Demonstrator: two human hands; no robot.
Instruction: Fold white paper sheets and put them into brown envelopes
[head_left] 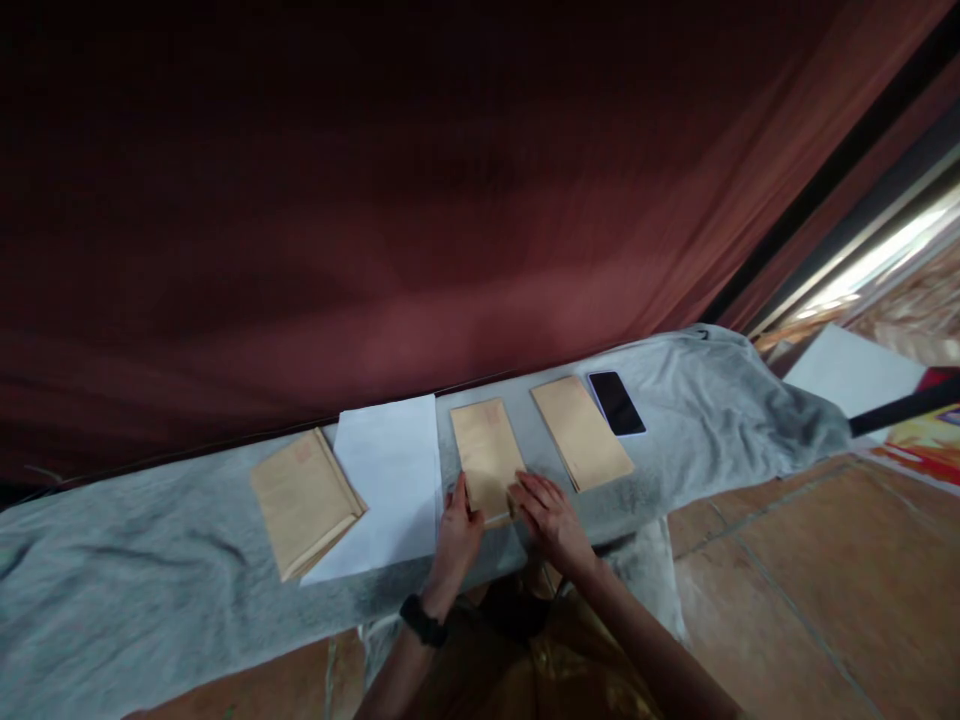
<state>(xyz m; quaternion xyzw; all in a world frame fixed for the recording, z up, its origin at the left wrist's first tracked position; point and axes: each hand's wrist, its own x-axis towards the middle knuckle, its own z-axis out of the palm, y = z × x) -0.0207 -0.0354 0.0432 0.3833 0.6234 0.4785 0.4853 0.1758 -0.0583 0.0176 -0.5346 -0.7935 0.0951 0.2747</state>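
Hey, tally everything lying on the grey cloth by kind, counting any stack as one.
Brown rectangular paper envelopes, single or stacked: 3
White rectangular paper, sheet or stack: 1
Dark-screened rectangular phone: 1
Total: 5
How many envelopes each stack holds can't be told from this view.

So the person's got both hands on a brown envelope (487,445), left hand (459,530) and right hand (547,512) at its near end, phone (616,403) off right.
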